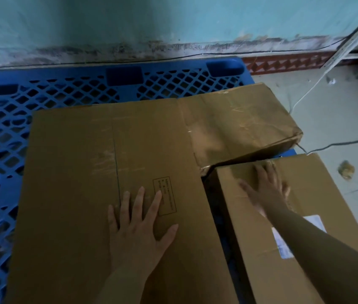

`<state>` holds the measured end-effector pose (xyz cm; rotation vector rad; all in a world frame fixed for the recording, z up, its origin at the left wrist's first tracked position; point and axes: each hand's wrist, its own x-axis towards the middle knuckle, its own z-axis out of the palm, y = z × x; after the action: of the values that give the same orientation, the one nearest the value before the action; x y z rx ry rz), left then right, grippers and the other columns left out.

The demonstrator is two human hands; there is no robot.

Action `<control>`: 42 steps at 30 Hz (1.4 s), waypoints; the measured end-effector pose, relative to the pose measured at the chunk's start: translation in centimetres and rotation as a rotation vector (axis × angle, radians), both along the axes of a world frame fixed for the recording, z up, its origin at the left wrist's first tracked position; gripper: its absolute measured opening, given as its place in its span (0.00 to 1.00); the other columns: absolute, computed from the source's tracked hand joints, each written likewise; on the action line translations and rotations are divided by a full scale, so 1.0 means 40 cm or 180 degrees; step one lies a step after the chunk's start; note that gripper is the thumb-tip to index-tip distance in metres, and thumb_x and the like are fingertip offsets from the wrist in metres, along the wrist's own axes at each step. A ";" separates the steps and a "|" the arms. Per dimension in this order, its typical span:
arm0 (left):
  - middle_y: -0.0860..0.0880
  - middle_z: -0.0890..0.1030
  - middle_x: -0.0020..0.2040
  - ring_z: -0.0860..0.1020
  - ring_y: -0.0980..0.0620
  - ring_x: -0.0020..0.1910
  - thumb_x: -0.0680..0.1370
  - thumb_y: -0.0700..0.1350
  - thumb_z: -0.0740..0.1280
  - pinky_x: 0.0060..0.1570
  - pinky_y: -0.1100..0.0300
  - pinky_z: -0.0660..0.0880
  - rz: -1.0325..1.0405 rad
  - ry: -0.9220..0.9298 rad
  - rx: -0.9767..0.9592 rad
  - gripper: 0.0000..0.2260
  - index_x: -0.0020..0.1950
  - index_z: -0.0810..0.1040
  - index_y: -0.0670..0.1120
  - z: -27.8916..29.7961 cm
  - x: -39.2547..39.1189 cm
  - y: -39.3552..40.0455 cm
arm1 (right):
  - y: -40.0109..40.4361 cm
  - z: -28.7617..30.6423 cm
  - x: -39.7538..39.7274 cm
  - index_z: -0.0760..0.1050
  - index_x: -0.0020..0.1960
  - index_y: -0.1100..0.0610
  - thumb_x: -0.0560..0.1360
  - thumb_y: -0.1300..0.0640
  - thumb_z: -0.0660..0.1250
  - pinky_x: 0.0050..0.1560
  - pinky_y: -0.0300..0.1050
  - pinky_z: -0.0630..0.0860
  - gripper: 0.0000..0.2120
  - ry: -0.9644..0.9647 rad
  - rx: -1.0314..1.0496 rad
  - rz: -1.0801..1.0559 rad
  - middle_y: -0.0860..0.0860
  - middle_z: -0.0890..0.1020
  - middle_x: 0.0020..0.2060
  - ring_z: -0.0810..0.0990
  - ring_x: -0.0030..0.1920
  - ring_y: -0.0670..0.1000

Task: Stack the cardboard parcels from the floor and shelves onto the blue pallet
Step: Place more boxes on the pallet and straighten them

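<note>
Both hands flat on parcels laid on the blue pallet (64, 91).

The left hand (136, 233) rests palm down on the large parcel (99, 172), fingers (139, 201) straight and spread, holding nothing; the right hand (265, 189) — blurred — lies on the top of the smaller parcel (283, 227) at the pallet's right edge, fingers spread too, as far as the blur allows. A third, dented parcel (239, 123) sits behind, touching both. The cardboard looks stiff but crushable at the corners — its tape is slick — so the smaller parcel is probably best taken by its two opposite lower edges, not the top. Weight cannot be judged.
</note>
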<state>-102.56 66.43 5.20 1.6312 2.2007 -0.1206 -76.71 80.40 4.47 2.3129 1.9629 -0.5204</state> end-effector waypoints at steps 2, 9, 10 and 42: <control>0.53 0.50 0.78 0.46 0.47 0.76 0.67 0.75 0.38 0.69 0.44 0.38 -0.0018 0.0010 0.0184 0.34 0.71 0.38 0.66 -0.001 0.004 0.002 | -0.029 0.024 0.105 0.53 0.75 0.47 0.70 0.31 0.59 0.71 0.67 0.48 0.39 -0.0110 -0.0059 -0.0705 0.50 0.51 0.77 0.48 0.76 0.54; 0.54 0.41 0.77 0.38 0.47 0.76 0.70 0.73 0.48 0.73 0.43 0.37 0.0069 -0.0069 0.0147 0.36 0.74 0.42 0.62 0.046 0.069 0.013 | -0.180 0.086 0.376 0.55 0.74 0.65 0.56 0.32 0.76 0.69 0.53 0.62 0.60 0.1311 -0.0508 -0.2732 0.62 0.64 0.71 0.66 0.69 0.62; 0.55 0.43 0.77 0.39 0.48 0.76 0.68 0.73 0.47 0.72 0.43 0.37 -0.0099 -0.0129 0.0171 0.36 0.74 0.44 0.62 0.052 0.102 0.010 | -0.201 0.092 0.389 0.57 0.73 0.67 0.62 0.41 0.77 0.66 0.55 0.65 0.52 0.1291 -0.0548 -0.2692 0.65 0.66 0.69 0.70 0.64 0.64; 0.54 0.49 0.77 0.44 0.49 0.76 0.74 0.65 0.57 0.75 0.45 0.45 0.0209 -0.0160 0.0429 0.33 0.74 0.49 0.59 0.082 0.023 0.062 | -0.047 0.057 -0.296 0.56 0.75 0.51 0.78 0.46 0.60 0.75 0.57 0.51 0.29 0.0524 0.0045 0.1218 0.51 0.58 0.75 0.54 0.76 0.54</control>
<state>-101.66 68.92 8.50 1.6105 2.2642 0.0880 -88.53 78.53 6.75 1.8786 2.4101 -0.6767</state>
